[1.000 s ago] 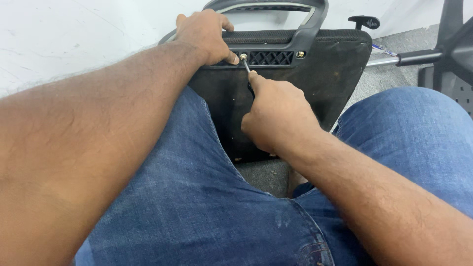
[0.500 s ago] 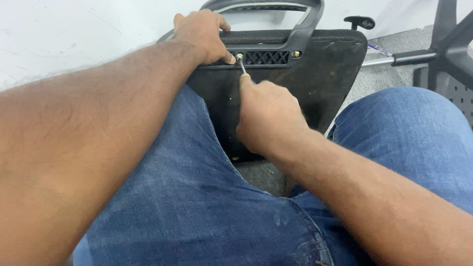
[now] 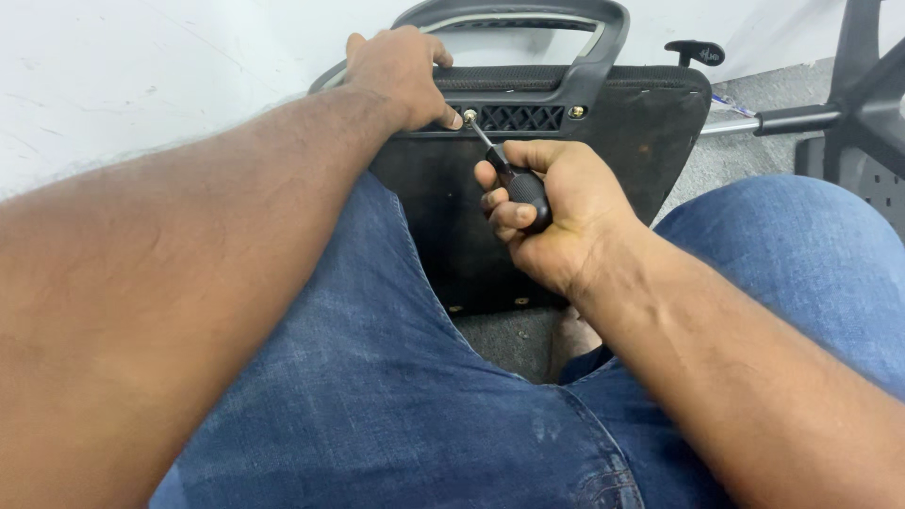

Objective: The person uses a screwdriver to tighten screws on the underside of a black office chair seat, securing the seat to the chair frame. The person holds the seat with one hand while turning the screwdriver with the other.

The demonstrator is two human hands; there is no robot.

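Note:
A black office-chair seat (image 3: 650, 141) stands on edge between my knees, its underside facing me. My right hand (image 3: 556, 212) is closed around the black handle of a screwdriver (image 3: 520, 184). The metal shaft slants up and left, and its tip meets a silver screw (image 3: 469, 115) beside a black grille. My left hand (image 3: 401, 66) lies over the seat's top left edge, with the thumb pressed next to that screw. A second brass-coloured screw (image 3: 577, 111) sits to the right of the grille. A grey-black curved armrest loop (image 3: 556, 19) rises behind the seat.
My legs in blue jeans (image 3: 377, 396) fill the lower view on both sides. A white wall (image 3: 141, 75) is at the left and behind. A black chair base with a metal column (image 3: 801, 118) lies on the grey carpet at the right.
My right hand has rolled outward on the screwdriver, so its fingers and the black handle now show. The left hand has stayed on the seat edge.

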